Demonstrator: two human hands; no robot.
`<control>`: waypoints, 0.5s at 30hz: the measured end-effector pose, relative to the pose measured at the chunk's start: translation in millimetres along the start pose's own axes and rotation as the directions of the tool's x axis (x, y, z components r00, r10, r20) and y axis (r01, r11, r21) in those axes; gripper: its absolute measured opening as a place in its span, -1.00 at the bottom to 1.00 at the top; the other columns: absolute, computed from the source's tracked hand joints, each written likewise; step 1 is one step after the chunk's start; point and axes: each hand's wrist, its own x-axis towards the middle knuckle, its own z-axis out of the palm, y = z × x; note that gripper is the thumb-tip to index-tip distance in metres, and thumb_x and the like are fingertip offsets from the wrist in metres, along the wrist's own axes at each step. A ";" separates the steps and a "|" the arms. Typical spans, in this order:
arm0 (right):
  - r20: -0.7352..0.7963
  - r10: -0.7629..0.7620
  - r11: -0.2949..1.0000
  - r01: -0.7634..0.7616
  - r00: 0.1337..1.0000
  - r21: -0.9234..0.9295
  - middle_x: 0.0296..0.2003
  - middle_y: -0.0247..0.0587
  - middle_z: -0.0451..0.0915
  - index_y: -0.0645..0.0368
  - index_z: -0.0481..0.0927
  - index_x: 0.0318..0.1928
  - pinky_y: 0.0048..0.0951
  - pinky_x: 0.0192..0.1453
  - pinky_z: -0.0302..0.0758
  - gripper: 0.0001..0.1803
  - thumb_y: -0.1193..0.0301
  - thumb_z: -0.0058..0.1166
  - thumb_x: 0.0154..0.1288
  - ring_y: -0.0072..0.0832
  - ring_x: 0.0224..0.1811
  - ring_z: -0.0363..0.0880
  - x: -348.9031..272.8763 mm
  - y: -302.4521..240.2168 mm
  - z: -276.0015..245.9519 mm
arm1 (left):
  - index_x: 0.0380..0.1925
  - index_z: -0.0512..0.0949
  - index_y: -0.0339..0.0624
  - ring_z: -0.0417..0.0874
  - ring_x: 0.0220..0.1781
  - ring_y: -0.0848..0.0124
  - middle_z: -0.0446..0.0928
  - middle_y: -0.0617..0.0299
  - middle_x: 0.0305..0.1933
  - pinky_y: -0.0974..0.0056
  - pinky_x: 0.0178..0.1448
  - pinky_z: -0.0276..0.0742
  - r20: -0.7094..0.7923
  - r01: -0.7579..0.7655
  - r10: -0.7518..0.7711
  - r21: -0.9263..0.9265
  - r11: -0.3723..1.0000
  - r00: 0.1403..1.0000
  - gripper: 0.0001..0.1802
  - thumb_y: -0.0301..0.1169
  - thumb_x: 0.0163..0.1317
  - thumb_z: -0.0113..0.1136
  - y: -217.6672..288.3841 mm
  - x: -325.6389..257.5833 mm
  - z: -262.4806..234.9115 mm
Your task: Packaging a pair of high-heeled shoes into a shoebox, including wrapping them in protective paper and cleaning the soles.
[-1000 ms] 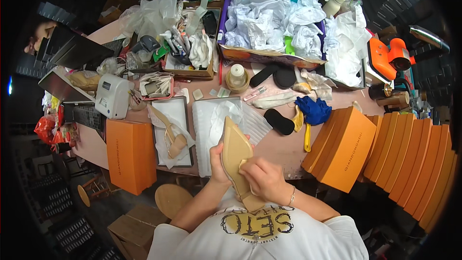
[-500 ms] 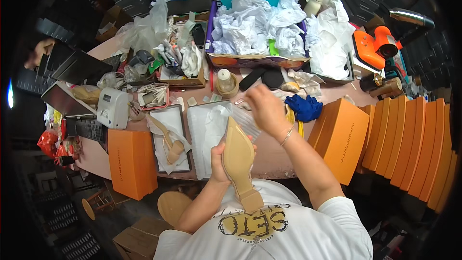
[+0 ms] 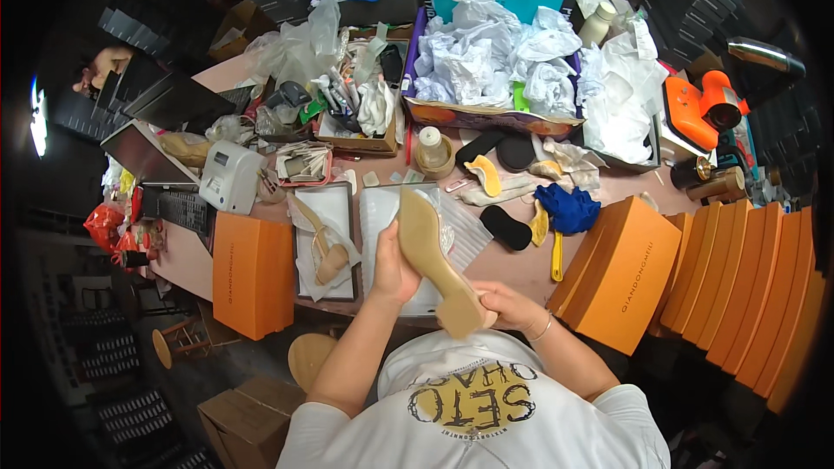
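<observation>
A beige heeled shoe (image 3: 430, 252) is held sole up in front of my chest, its toe pointing away and its block heel toward me. My left hand (image 3: 396, 267) grips it along the left side of the forefoot. At the heel end, the fingers of my right hand (image 3: 514, 306) are closed on the shoe. The upper is mostly hidden under the sole. A matching shoe (image 3: 332, 262) lies on white paper in a shallow open box (image 3: 354, 282) left of my hands. Beneath the held shoe is a white foam sheet (image 3: 375, 208).
Orange shoe boxes stand left (image 3: 252, 274) and right (image 3: 621, 274). Beyond are a black oval pad (image 3: 506, 227), a yellow sponge (image 3: 483, 175), a blue cloth (image 3: 569, 207), a bottle (image 3: 430, 143) and a carton (image 3: 486, 115) of crumpled paper. A white label printer (image 3: 231, 178) sits left.
My right hand has come down from above the table to the shoe's heel and closed on it. The shoe has tilted, heel swinging right. The whole view has shifted slightly.
</observation>
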 end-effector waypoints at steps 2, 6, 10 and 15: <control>-0.225 0.063 0.929 -0.139 0.972 -0.342 0.04 -0.15 0.50 0.24 0.32 0.26 -0.34 0.10 0.44 -0.17 -0.09 0.16 0.17 -0.39 0.05 0.51 -14.8 -33.1 2.9 | 0.26 0.23 0.01 0.50 0.08 0.17 0.42 0.06 0.06 0.00 0.16 0.47 -0.088 0.064 -0.048 0.189 0.980 0.995 -0.46 -0.13 0.30 -0.07 -19.2 -11.7 24.9; 0.069 -0.731 -0.109 -0.016 0.679 -0.994 -0.21 0.00 0.57 0.30 0.53 0.01 -0.45 -0.07 0.48 -0.51 0.20 0.22 0.18 -0.23 -0.15 0.58 -27.4 -50.2 34.8 | 0.27 0.20 0.15 0.53 -0.13 0.22 0.43 0.08 0.03 0.03 0.01 0.51 -0.123 0.070 -0.046 0.195 0.978 0.991 -0.41 -0.20 0.23 0.06 -40.9 -11.0 6.9; -0.456 -0.603 0.626 0.034 0.654 -0.779 -0.12 -0.06 0.58 0.34 0.51 0.01 -0.43 0.03 0.46 -0.64 0.36 0.10 0.29 -0.30 -0.05 0.57 -84.1 -15.0 22.7 | 0.22 0.24 -0.04 0.54 -0.27 0.27 0.43 0.05 0.02 0.12 -0.13 0.49 0.096 -0.054 0.048 0.067 0.996 0.994 -0.36 -0.10 0.15 0.08 -22.9 -8.1 -11.4; -0.306 -0.402 0.910 0.339 0.863 -0.240 0.22 -0.04 0.37 0.40 0.28 0.27 -0.36 0.33 0.28 -0.25 0.02 0.05 0.32 -0.36 0.27 0.34 -59.3 22.3 29.3 | 0.27 0.19 -0.15 0.55 -0.36 0.28 0.45 -0.08 -0.01 0.18 -0.23 0.50 0.454 -0.041 -0.017 0.118 0.992 0.891 -0.16 0.13 0.10 0.12 -12.4 -13.0 1.1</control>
